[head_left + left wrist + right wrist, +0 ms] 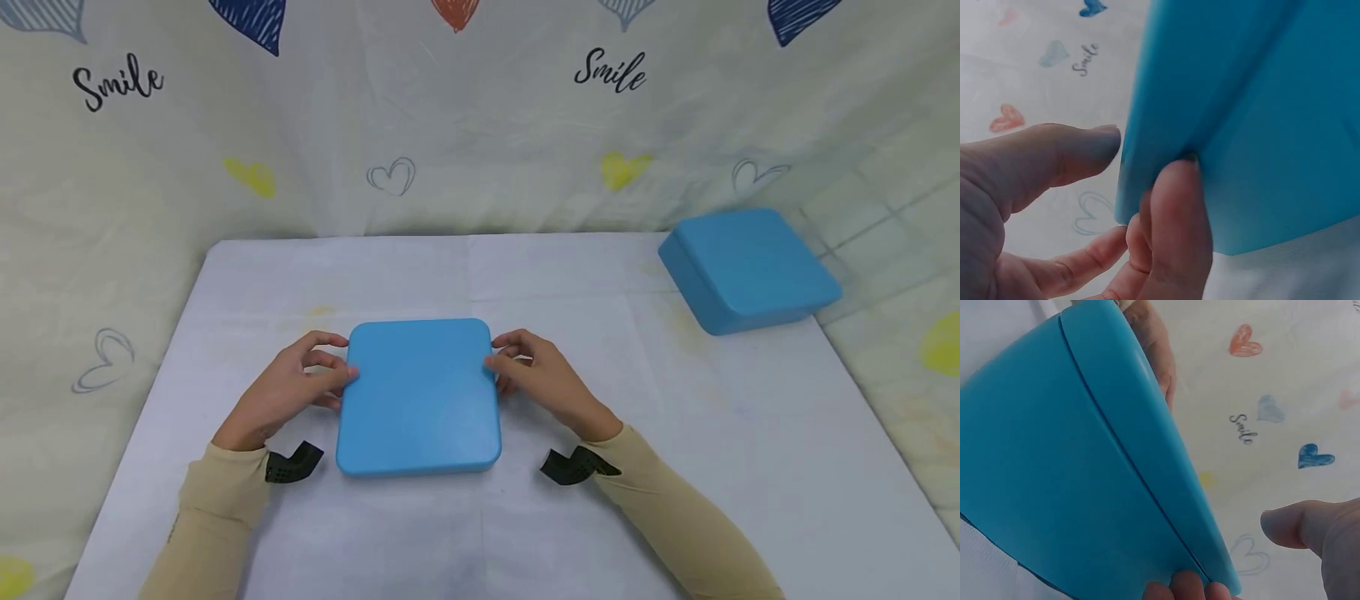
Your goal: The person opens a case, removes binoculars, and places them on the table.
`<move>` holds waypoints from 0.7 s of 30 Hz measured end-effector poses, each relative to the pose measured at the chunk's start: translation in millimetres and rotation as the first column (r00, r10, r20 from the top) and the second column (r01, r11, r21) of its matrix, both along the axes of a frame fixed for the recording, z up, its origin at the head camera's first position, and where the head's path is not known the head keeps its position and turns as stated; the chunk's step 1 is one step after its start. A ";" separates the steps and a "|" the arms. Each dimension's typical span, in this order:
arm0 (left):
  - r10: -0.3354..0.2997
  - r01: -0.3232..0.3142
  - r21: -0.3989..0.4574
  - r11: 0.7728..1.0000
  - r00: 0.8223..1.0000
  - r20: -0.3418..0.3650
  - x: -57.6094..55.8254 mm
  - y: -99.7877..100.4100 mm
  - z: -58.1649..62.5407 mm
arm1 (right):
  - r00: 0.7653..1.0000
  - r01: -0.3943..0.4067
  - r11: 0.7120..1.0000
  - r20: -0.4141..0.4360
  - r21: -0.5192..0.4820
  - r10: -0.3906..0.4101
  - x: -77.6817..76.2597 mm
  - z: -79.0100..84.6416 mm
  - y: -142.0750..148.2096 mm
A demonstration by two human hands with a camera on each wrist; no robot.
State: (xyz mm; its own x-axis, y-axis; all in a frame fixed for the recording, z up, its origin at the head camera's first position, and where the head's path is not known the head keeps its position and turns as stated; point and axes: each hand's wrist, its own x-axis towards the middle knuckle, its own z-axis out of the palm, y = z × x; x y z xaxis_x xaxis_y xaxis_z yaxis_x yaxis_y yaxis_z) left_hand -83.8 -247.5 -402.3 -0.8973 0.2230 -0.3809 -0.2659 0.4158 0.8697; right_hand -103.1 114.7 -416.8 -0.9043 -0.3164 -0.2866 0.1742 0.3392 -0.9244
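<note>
A blue lidded box [418, 400] with rounded corners lies near the middle of the white table, its smooth lid facing up. At its left side is my left hand [303, 379], the thumb at the lid's edge and the fingertips against the side wall. The left wrist view shows a fingertip of that hand [1179, 212] at the seam under the lid [1160, 112]. My right hand [543, 375] holds the opposite side with bent fingers. In the right wrist view its fingertips [1186, 586] touch the wall by the seam, while the thumb [1291, 524] stands a little off the lid.
A second blue box [757, 271] sits at the table's back right corner, close to the edge. Behind the table [480, 542] hangs a pale sheet [495, 108] printed with hearts and "Smile". Dark straps [295, 463] stick out at both wrists.
</note>
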 end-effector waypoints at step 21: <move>-0.022 0.021 -0.034 0.999 1.000 -0.003 0.7 -4.6 -0.8 | 0.999 0.002 0.999 0.035 0.040 -0.003 6.0 11.0 1.5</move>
